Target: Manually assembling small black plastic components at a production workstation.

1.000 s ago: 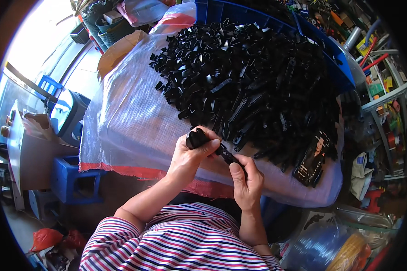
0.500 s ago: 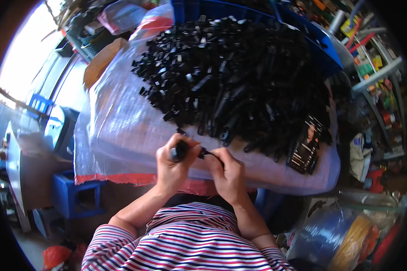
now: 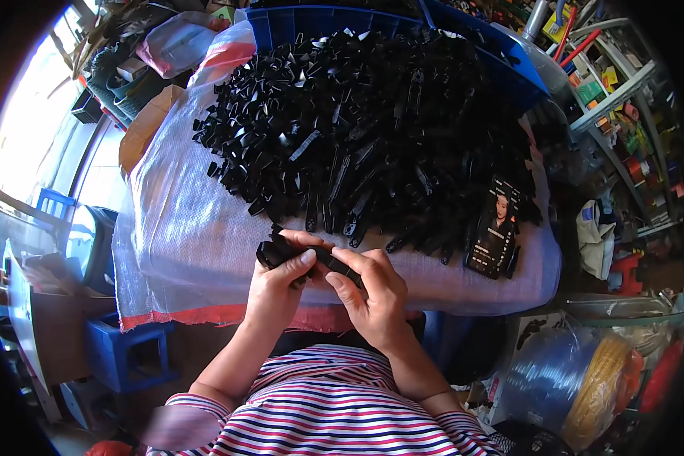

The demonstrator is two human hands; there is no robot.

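Observation:
My left hand (image 3: 275, 296) is closed around some black plastic pieces (image 3: 269, 254), whose ends stick out past the thumb. My right hand (image 3: 376, 292) pinches a long black plastic piece (image 3: 336, 264) that reaches across to the left hand's fingers. Both hands are close together above the near part of a white woven sack (image 3: 182, 228) with a red edge. Beyond them a large heap of black plastic pieces (image 3: 372, 129) lies on the sack. Exactly what kind of pieces they are cannot be made out.
A smartphone (image 3: 495, 232) with its screen lit lies at the heap's right side. Behind the heap stands a blue crate (image 3: 281, 26). A blue stool (image 3: 133, 353) is at the left, a wrapped spool (image 3: 562, 380) at the lower right, and a cluttered rack (image 3: 615, 99) at the far right.
The hands have drawn closer together, and the left thumb now presses over the pieces it holds. The right fingers have turned to lie along the long piece. The whole view has shifted slightly.

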